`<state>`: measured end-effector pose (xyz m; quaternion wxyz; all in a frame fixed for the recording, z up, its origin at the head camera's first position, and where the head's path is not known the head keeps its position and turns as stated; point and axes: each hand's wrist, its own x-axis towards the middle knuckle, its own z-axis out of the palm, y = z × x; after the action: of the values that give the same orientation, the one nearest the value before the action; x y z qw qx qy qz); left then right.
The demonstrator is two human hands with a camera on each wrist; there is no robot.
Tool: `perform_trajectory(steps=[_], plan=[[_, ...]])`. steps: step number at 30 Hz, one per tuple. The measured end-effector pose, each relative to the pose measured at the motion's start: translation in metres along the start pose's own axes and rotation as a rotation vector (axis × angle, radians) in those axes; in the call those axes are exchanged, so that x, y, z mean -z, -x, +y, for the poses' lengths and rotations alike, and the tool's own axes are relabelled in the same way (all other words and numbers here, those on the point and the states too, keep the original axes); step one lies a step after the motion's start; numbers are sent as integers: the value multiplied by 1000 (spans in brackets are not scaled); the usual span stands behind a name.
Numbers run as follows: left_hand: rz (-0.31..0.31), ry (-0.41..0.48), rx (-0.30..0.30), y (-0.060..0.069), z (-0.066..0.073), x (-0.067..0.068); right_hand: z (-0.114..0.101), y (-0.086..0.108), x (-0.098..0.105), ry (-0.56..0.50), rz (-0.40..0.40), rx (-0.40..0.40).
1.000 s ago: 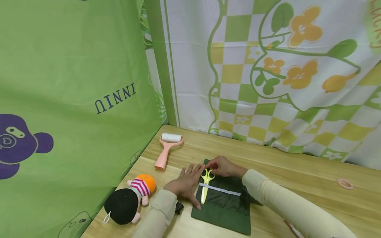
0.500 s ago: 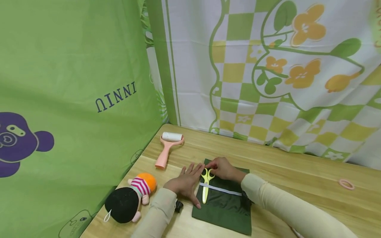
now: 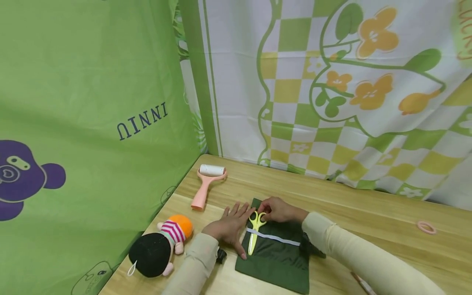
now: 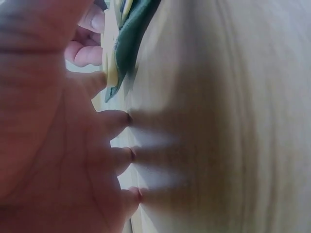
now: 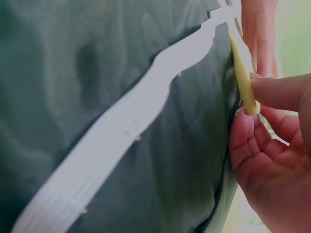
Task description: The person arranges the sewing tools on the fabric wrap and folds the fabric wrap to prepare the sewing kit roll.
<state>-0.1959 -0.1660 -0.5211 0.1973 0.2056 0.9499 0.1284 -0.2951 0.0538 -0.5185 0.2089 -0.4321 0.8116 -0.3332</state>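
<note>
Pinching yellow plastic loop-handled scissors (image 3: 255, 225), running twelve-to-six, with nearer right hand (image 3: 279, 209) at two o'clock; spreading left hand (image 3: 229, 229).

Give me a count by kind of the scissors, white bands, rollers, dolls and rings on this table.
Scissors: 1
White band: 1
Roller: 1
Doll: 1
Ring: 1
Total: 5
Not counted: a partly hidden thing by the right sleeve, kind unclear.
</note>
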Motion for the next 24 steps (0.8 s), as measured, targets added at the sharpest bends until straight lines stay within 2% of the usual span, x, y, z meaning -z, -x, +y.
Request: perform_trajectory(steps=[8,11,14,18,21,24], plan=[[11,20,-13,1,-3,0,-2,-2,-2,-25,-37,17],[14,34,-29,2,-5,0,-1,-2,-3,-44,-18,13],[18,76,-46,4,-5,1,-2,-2,-6,-50,50,-23],[14,158,-73,5,-4,1,-11,3,-9,22,186,-76],[17,189,-85,8,-2,3,-22,6,-11,149,301,-16],[29,191,-71,14,-1,7,-32,7,-14,282,413,72]])
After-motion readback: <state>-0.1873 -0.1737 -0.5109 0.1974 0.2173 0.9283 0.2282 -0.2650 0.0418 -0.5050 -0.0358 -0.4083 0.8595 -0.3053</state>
